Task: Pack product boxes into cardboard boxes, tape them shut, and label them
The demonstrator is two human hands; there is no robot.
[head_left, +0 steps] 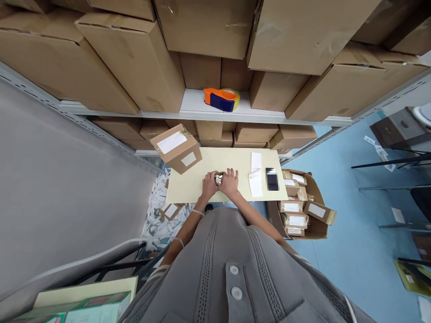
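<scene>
Over the middle of the pale table [185,186], a small shiny object [218,179] with dark, silvery and greenish parts sits between my two hands; its kind is too small to make out. My left hand [209,185] curls round its left side. From the right, my right hand [230,183] closes on it with bent fingers. A taped cardboard box [183,157] with white labels stands tilted at the table's back left, apart from my hands. To the right lie white label slips [256,179] and a dark phone-like device [272,180], partly blurred out.
A shelf [245,113] full of cardboard boxes rises behind the table, with an orange and blue tape dispenser [220,98] on it. An open carton [318,190] of labelled parcels stands on the floor at right. Paper scraps [156,220] cover the floor at left.
</scene>
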